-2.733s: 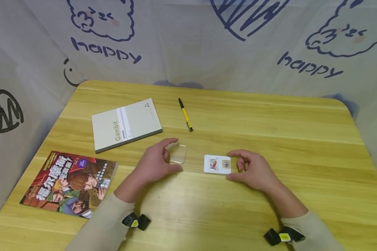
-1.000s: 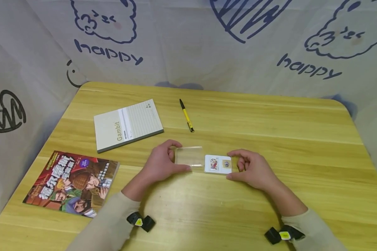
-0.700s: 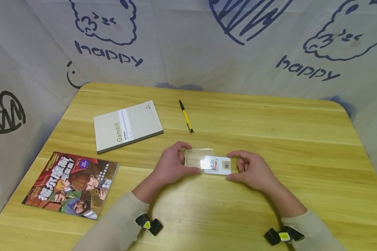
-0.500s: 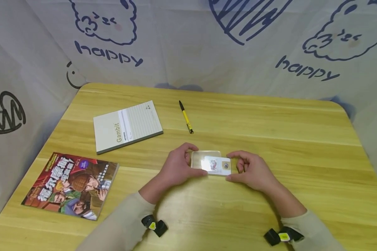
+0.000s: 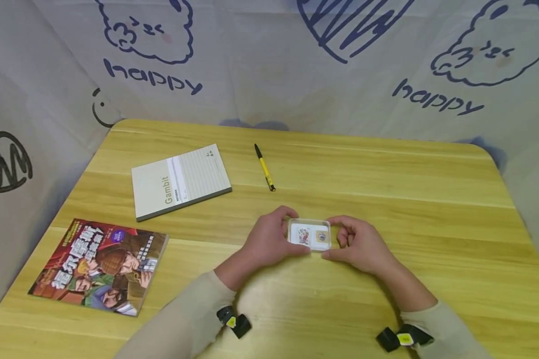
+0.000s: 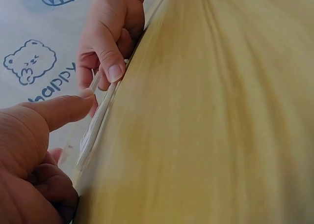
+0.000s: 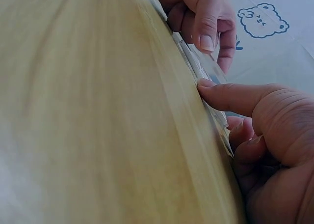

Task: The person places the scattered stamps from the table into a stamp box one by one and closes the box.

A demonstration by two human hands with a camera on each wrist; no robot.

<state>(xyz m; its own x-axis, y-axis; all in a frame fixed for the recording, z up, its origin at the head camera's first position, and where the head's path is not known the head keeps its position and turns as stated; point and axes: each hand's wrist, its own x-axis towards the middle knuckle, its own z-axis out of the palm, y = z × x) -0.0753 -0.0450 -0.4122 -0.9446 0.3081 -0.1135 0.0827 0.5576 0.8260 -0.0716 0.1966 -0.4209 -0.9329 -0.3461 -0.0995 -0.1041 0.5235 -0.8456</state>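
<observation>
Thumb and fingers of my left hand [image 5: 269, 238] pinch a clear plastic lid [image 6: 73, 144] by its two long edges. The lid lies over a small white card pack [image 5: 313, 230] with two small printed pictures on its face. In the left wrist view the lid is tilted, with a gap between it and the pack. My right hand [image 5: 361, 245] grips the right end of the pack between thumb and forefinger, low against the wooden table [image 5: 386, 184]. In the right wrist view its thumb [image 7: 206, 84] rests on the pack's near edge.
A yellow and black pen [image 5: 265, 168] lies behind the hands. To the left are a Gambit notebook [image 5: 197, 174] and, nearer, a colourful illustrated book [image 5: 103, 269]. A white cloth with drawings [image 5: 260, 65] hangs behind the table.
My left hand has moved right with the clear lid, from beside the white card pack to over it. My right hand has stayed at the pack's right end.
</observation>
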